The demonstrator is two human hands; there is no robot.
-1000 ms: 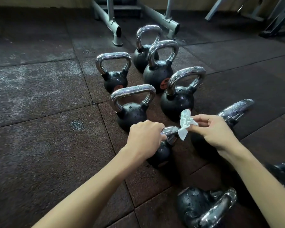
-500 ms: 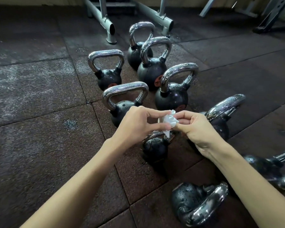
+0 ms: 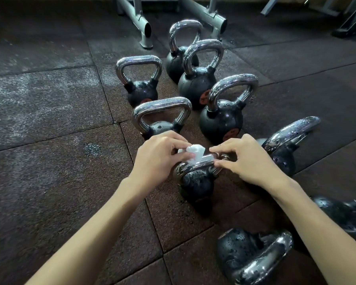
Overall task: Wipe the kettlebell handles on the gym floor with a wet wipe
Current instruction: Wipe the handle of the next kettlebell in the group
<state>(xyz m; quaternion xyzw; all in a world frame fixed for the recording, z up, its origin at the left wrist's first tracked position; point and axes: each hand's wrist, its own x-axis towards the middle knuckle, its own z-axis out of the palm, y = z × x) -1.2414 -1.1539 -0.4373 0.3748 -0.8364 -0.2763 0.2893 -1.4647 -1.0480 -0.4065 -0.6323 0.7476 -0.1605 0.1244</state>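
Wet wipe in left hand pinch on kettlebell handle, right hand fingertips around handle

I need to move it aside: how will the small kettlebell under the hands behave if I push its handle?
Likely heavy for its size: the small kettlebell looks like solid metal. Pushed high, its rounded body may tip rather than slide on the rubber floor. Droplets bead on it, so the handle could be slippery.

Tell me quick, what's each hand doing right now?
Left hand: pinches the wet wipe on the kettlebell handle.
Right hand: pinches that same handle.
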